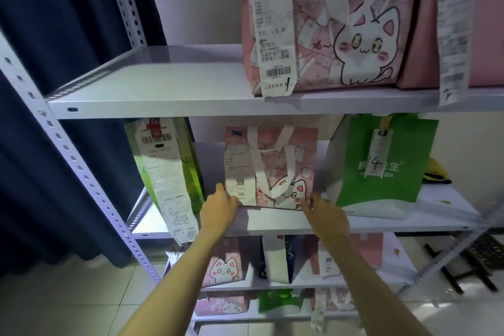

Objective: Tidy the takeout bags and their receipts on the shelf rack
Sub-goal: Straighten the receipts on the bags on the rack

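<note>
A small pink cat-print bag (283, 163) stands in the middle of the second shelf (272, 222), with a white receipt (240, 174) marked 046 on its front. My left hand (218, 210) grips the bag's lower left corner, thumb on the receipt's bottom edge. My right hand (324, 213) holds the lower right corner. A light green bag (188, 161) with a long receipt (169, 180) stands to the left. To the right is a green bag (381, 161) with a receipt marked 14. A large pink cat bag (354, 22) with a long receipt (272, 27) sits on the top shelf (163, 84).
A second pink bag (425, 35) with a hanging receipt (454, 27) stands at the top right. Lower shelves hold several more pink, dark blue and green bags (226, 267). A perforated upright (68, 155) frames the left side, with a dark blue curtain (54, 35) behind.
</note>
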Available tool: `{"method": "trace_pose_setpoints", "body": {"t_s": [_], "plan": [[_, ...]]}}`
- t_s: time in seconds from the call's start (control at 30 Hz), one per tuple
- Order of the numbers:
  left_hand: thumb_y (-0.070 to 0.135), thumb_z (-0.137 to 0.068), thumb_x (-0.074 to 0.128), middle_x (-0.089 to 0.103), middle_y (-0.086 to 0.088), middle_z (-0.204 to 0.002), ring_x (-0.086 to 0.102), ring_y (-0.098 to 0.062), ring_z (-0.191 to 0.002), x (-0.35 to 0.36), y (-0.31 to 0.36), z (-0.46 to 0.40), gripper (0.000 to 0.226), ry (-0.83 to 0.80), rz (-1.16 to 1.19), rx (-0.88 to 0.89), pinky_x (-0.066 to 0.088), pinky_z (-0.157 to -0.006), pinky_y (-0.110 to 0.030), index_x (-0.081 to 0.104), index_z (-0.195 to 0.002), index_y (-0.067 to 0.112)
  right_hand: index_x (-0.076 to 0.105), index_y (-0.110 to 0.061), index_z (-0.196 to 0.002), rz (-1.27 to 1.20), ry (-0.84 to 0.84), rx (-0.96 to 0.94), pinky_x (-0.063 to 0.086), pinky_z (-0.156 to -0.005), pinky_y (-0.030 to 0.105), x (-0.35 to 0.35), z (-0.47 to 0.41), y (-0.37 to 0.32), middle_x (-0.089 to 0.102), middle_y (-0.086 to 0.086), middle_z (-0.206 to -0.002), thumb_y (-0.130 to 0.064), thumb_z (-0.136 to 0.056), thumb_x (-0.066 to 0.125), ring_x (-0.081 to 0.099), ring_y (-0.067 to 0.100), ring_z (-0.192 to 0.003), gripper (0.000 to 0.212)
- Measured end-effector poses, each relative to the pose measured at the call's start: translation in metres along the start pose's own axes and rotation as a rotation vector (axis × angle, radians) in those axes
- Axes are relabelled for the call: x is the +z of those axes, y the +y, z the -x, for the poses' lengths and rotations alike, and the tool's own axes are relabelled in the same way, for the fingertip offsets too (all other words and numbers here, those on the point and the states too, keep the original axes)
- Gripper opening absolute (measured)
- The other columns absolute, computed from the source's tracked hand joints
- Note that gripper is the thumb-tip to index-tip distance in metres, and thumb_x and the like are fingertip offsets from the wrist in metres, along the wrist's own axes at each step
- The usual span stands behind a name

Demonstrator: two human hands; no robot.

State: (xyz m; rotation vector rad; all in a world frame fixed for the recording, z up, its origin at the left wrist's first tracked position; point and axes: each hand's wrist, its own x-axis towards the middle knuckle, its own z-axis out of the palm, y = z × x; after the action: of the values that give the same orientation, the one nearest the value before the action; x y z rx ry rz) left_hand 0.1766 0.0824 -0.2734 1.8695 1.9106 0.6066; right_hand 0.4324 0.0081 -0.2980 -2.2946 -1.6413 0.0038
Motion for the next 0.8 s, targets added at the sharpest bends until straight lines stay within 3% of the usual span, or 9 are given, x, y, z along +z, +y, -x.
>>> {"method": "trace_pose_setpoints", "body": {"t_s": [0.1,0.23,0.4,0.5,0.63,0.73,0.8], "plan": [[0.033,-0.100,0.052,0.069,-0.014,-0.103,0.064,-0.035,-0.085,0.001,-0.001,0.005,0.029,0.005,-0.007,0.006,0.051,-0.070,-0.040,0.048,-0.115,0.009,0.056,-0.019,-0.100,-0.006,-0.005,0.004,0.060,-0.064,0.035,-0.002,0.001,0.002,0.063,-0.002,-0.071,-0.061,-0.101,0.028,0.068,0.021,-0.064,0.050],[0.032,-0.099,0.054,0.069,-0.013,-0.105,0.066,-0.035,-0.090,0.003,-0.003,0.019,0.028,0.014,0.036,0.014,0.048,-0.070,-0.038,0.048,-0.116,0.011,0.056,-0.020,-0.105,0.013,0.006,-0.017,0.060,-0.058,0.033,-0.008,0.010,0.005,0.062,-0.003,-0.069,-0.063,-0.098,0.021,0.065,0.018,-0.058,0.056],[0.032,-0.097,0.055,0.072,-0.010,-0.105,0.068,-0.032,-0.091,0.002,-0.016,0.039,0.037,0.003,0.125,-0.012,0.055,-0.077,-0.040,0.049,-0.131,0.017,0.057,-0.019,-0.121,0.084,-0.022,-0.052,0.052,-0.062,0.028,-0.025,0.032,0.011,0.066,0.003,-0.090,-0.041,-0.099,0.020,0.056,0.017,-0.067,0.048],[0.033,-0.095,0.055,0.072,-0.008,-0.099,0.066,-0.029,-0.090,0.006,-0.025,0.060,0.030,-0.004,0.139,-0.014,0.053,-0.078,-0.039,0.055,-0.123,0.020,0.058,-0.020,-0.121,0.125,-0.047,-0.056,0.046,-0.063,0.027,-0.032,0.055,0.015,0.069,0.002,-0.102,-0.037,-0.098,0.022,0.056,0.016,-0.073,0.046],[0.035,-0.093,0.051,0.073,-0.003,-0.093,0.067,-0.029,-0.088,0.023,-0.027,0.097,0.020,-0.087,0.145,0.026,0.050,-0.076,-0.037,0.058,-0.108,0.024,0.063,-0.016,-0.116,0.239,-0.117,-0.076,0.059,-0.060,0.035,-0.026,0.095,0.036,0.067,0.002,-0.099,-0.031,-0.103,0.048,0.064,0.020,-0.070,0.025],[0.033,-0.095,0.054,0.074,-0.002,-0.095,0.068,-0.028,-0.090,0.040,-0.022,0.121,0.013,-0.170,0.125,0.059,0.051,-0.076,-0.036,0.060,-0.100,0.024,0.061,-0.024,-0.102,0.098,-0.127,0.011,0.056,-0.075,0.040,-0.031,0.128,0.046,0.058,-0.001,-0.086,-0.042,-0.102,0.039,0.059,0.023,-0.078,0.028],[0.033,-0.095,0.054,0.073,-0.001,-0.094,0.068,-0.027,-0.088,0.052,-0.016,0.134,0.011,-0.212,0.145,0.095,0.054,-0.078,-0.038,0.060,-0.097,0.024,0.059,-0.026,-0.102,0.084,-0.105,0.016,0.051,-0.072,0.036,-0.027,0.142,0.058,0.055,-0.004,-0.085,-0.043,-0.103,0.037,0.054,0.019,-0.077,0.028]]}}
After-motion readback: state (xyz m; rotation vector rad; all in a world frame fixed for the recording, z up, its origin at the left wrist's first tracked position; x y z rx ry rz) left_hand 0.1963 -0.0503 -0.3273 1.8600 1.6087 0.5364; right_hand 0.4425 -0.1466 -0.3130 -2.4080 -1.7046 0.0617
